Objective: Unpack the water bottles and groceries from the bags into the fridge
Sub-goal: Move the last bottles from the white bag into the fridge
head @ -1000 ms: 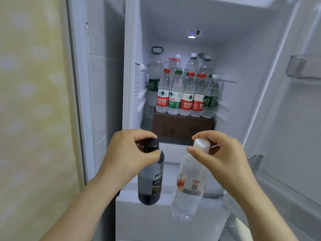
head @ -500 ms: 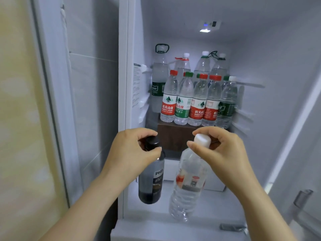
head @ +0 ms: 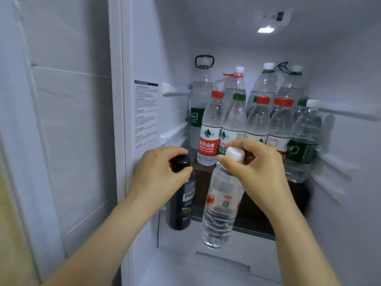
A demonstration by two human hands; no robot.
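My left hand (head: 158, 174) grips a dark bottle (head: 181, 205) by its black cap, so the bottle hangs upright just inside the fridge opening. Beside it, my right hand (head: 257, 168) pinches the white cap of a clear water bottle (head: 221, 211), which hangs slightly tilted. Both bottles are held in the air in front of a dark shelf (head: 257, 215). On that shelf stand several water bottles (head: 210, 129) with red, green and white caps, in two rows.
The fridge's left inner wall (head: 144, 112) carries a printed label and shelf rails. A light (head: 266, 29) glows in the ceiling. The white fridge floor (head: 206, 267) lies below the held bottles. A pale wall panel (head: 68, 129) is on the left.
Both hands have carried their bottles forward and deeper into the fridge. The shelf of bottles looks nearer and larger, and the door at the right has left the view.
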